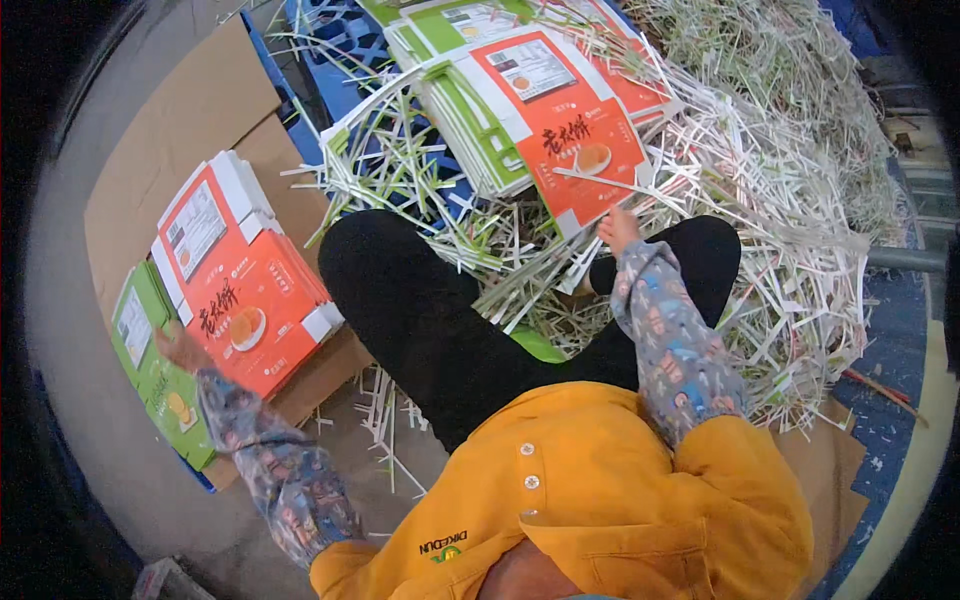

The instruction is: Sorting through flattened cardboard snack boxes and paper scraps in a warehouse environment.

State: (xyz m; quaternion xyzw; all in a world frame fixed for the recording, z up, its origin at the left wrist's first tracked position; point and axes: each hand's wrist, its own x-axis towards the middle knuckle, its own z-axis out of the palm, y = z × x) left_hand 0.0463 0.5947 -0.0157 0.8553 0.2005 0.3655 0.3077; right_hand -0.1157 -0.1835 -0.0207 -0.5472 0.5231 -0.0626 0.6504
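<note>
My right hand [619, 231] pinches the near corner of a flat red carton blank [565, 125], printed with a round pastry. That blank lies slanted on top of a pile of green carton blanks [455, 125] with white edges. My left hand [180, 347] is at the left, fingers apart, over the seam between two stacks. On one side of it sits a stack of flat green blanks [150, 375]; on the other is a taller stack of red blanks [235, 275] with white tabs. The left fingertips are small and slightly blurred.
Shredded paper strips [790, 200] heap up at the right and far right, and spread between my legs. Brown cardboard [160, 140] lies under the left stacks. A blue plastic pallet [345, 50] shows at the back. A metal bar [905, 260] stands at the right edge.
</note>
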